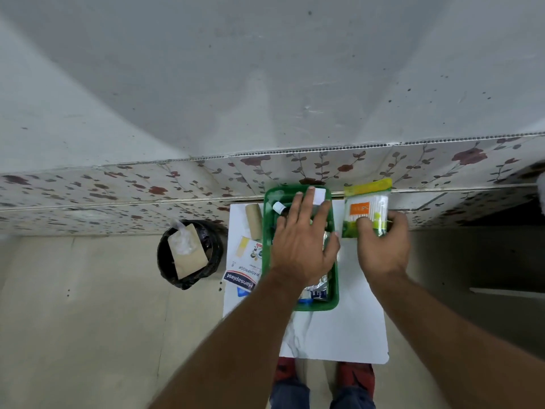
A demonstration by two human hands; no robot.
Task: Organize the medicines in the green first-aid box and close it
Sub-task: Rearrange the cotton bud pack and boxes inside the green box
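The green first-aid box (267,231) stands open on a small white table (348,326). My left hand (303,243) hovers spread over the box, holding nothing and hiding most of its contents. A small white-capped bottle (279,207) and silver blister strips (320,286) show inside the box. My right hand (383,246) grips a green and white pack of cotton swabs (367,206) just right of the box. A Hansaplast plaster box (243,276) and a beige bandage roll (254,221) lie on the table left of the box.
A black-lined waste bin (188,255) holding a brown paper bag stands on the floor left of the table. A floral-tiled wall (118,196) rises right behind the table. My red shoes (355,376) show under the table's near edge.
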